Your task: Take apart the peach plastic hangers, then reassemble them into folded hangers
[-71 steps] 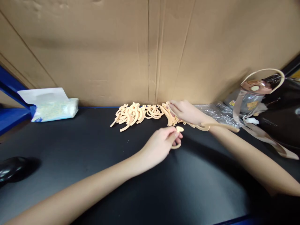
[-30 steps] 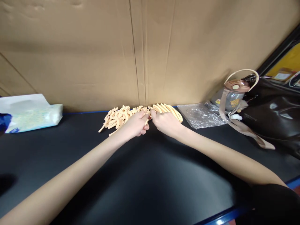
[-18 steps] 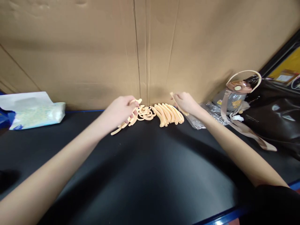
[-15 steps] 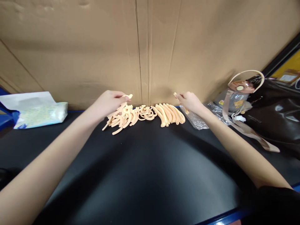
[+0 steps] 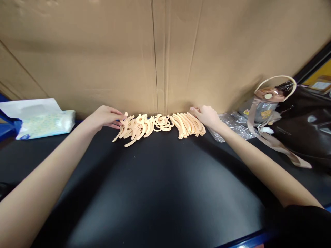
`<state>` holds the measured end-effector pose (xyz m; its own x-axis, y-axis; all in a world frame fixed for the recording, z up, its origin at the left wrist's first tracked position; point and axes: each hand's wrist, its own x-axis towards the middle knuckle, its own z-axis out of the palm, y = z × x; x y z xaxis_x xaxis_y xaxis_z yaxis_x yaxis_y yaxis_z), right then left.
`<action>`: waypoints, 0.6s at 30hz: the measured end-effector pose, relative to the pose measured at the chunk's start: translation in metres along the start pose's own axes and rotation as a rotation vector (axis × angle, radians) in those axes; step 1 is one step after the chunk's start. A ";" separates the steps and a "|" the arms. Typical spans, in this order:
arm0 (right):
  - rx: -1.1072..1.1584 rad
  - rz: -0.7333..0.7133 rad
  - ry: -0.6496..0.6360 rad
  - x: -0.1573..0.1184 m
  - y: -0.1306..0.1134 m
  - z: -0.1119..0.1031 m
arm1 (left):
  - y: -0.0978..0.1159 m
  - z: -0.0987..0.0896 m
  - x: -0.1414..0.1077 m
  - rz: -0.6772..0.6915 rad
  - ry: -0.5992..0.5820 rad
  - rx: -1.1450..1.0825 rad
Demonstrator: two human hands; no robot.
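Note:
My left hand (image 5: 106, 116) is at the left edge of a loose pile of peach-coloured curved strips (image 5: 138, 129). Its fingers are stretched and somewhat apart, with the tips against a strip that rises at the pile's edge. Over the right end of a neat row of similar curved strips (image 5: 187, 124), my right hand (image 5: 206, 115) has its fingers curled together. Whatever lies between those fingers is hidden. Small ring-like curved pieces (image 5: 162, 123) form a heap between pile and row.
A tall cardboard sheet (image 5: 116, 51) stands behind the black tabletop (image 5: 155, 186). At left lies a soft plastic pack (image 5: 46, 124) with white paper (image 5: 31, 106) on it. Rightward are clear plastic wrap (image 5: 232, 125), a strapped drink bottle (image 5: 267, 106) and a dark bag (image 5: 305, 127).
My left hand has moved left and down to the pile's edge, its fingers opening; the pale piece formerly at its fingertips no longer shows there. My right hand has lowered onto the row's end.

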<state>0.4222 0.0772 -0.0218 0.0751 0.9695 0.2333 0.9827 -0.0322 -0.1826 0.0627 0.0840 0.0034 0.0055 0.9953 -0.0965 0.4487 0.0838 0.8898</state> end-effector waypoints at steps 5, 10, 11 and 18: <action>0.033 -0.022 -0.031 -0.001 0.002 -0.008 | 0.010 0.005 -0.005 -0.101 0.048 0.495; 0.053 -0.092 0.036 -0.008 -0.007 -0.027 | 0.028 0.009 -0.016 0.040 0.170 0.691; 0.062 -0.118 0.047 -0.012 -0.011 -0.032 | 0.032 0.012 -0.020 0.087 0.179 0.702; 0.205 -0.572 -0.061 -0.088 -0.043 -0.039 | 0.025 0.048 -0.092 0.343 -0.222 0.689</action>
<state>0.3795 -0.0163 0.0028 -0.4712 0.8314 0.2946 0.8112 0.5396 -0.2255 0.1165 -0.0080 0.0136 0.3885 0.9213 -0.0183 0.8404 -0.3461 0.4171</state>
